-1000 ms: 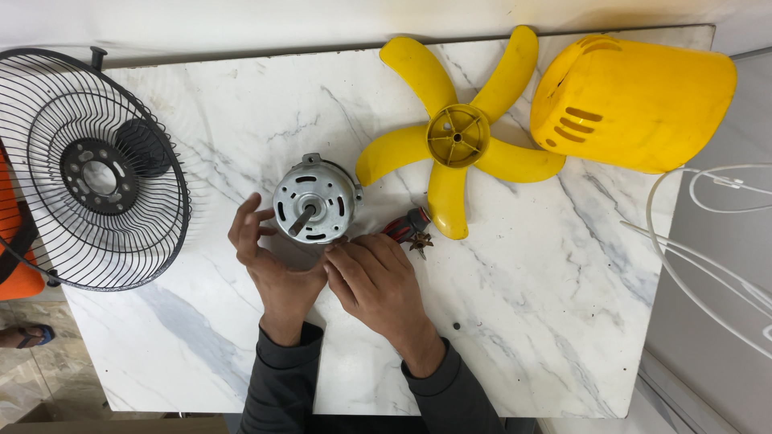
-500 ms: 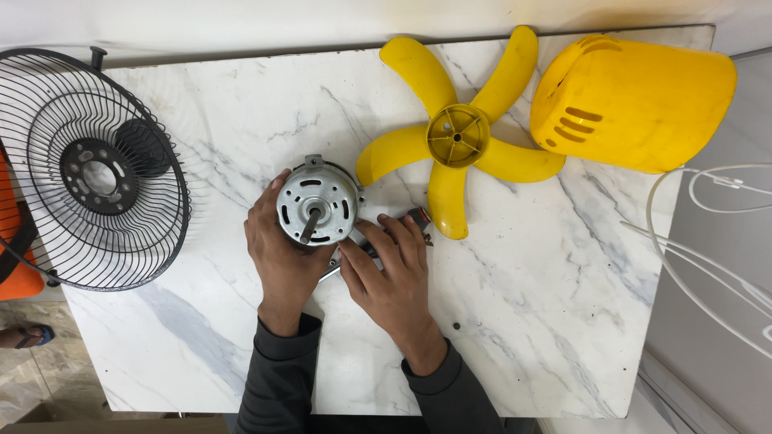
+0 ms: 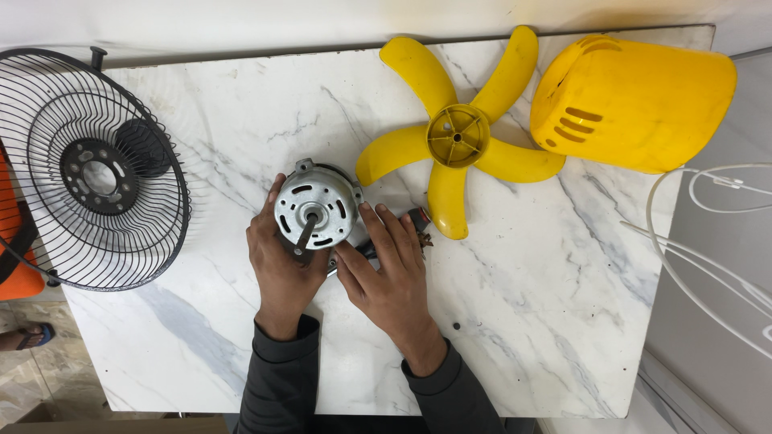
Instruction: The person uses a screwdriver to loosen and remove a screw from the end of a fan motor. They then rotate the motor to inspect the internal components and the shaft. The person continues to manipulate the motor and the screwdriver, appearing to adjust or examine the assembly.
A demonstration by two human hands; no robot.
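2 hands [image 3: 281,265] [image 3: 390,277] grip motor [image 3: 316,212]; yellow blade [image 3: 457,138], black grille [image 3: 92,169] flank it.

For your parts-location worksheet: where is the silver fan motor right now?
In the head view, the silver fan motor sits left of centre on the marble table, cupped by the left hand, with the right hand alongside, between the black grille and the yellow blade.

White marble table [image 3: 241,370] carried yellow fan blade [image 3: 457,137] near top edge; yellow housing [image 3: 635,100] right of blade, black wire guard [image 3: 88,173] far left of blade, overhanging edge.
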